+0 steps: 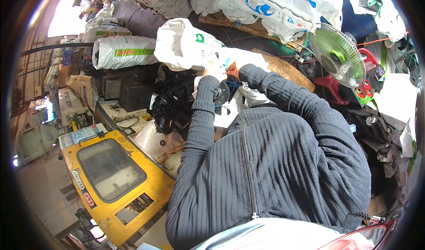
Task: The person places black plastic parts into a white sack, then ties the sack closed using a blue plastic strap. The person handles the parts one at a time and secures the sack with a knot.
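Note:
Both my arms, in dark ribbed sleeves, reach up and away from me to a white woven sack (186,44). My left hand (209,72) rests at the sack's lower edge, mostly hidden behind my sleeve cuff. My right hand (232,68) is closed around the gathered mouth of the sack, where a thin blue string (226,65) shows between the fingers. The fingers of the left hand are too hidden to tell their grip. Black plastic scraps (175,104) lie heaped just below the sack.
A yellow machine door with a window (113,179) lies at the lower left. A green desk fan (338,55) stands at the right by a red object. More filled white sacks (124,51) are piled behind and above. Clutter fills the right side.

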Motion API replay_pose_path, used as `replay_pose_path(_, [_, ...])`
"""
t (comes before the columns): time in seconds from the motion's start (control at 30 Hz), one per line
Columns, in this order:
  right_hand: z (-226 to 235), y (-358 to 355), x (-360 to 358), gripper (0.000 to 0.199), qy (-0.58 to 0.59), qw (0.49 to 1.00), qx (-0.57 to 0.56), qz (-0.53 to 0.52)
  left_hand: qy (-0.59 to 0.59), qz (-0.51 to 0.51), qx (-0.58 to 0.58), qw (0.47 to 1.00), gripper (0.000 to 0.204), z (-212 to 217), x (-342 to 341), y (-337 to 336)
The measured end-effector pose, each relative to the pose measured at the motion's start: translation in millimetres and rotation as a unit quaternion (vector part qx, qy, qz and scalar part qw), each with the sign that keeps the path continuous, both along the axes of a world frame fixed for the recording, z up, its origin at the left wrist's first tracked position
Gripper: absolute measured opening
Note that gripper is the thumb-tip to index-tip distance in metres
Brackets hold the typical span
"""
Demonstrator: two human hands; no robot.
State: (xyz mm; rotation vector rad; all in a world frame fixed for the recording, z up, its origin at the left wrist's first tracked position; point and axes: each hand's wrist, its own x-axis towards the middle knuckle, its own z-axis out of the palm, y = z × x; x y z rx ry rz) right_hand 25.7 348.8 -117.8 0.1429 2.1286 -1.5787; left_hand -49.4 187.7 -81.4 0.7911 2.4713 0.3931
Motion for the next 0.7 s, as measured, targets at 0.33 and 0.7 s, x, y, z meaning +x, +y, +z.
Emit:
replay_pose_path(0.33, [26,7,-1,0.028,0.041,0.997,0.06,0.027,-0.017,-0.208,-0.078,0.975,0.024,11,-20,5])
replay_pose_path(0.7, [14,-5,20,0.017,0.221,0.964,0.142,0.031,-0.165,-0.04,0.129,0.977,0.015,-11,-30,-39])
